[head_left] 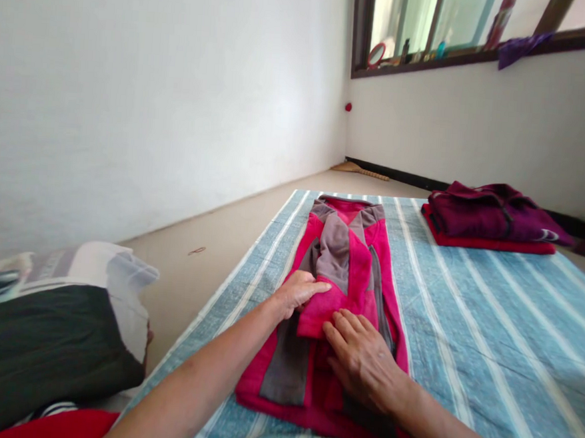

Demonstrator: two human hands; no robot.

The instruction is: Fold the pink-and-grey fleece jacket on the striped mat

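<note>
A pink and grey fleece garment [347,263] lies folded lengthwise on a blue striped sheet [475,325]. My left hand [299,291] rests on the garment's left side, fingers stretched toward a folded sleeve end. My right hand [360,357] lies flat on the garment just below that sleeve end, fingers spread and pointing up-left. Neither hand grips anything.
A stack of folded maroon and red clothes [493,220] sits at the sheet's far right. A black and white pillow [48,335] lies at the left with red cloth [62,426] below it. White walls, a window sill with small items [434,52], bare floor [210,253] at left.
</note>
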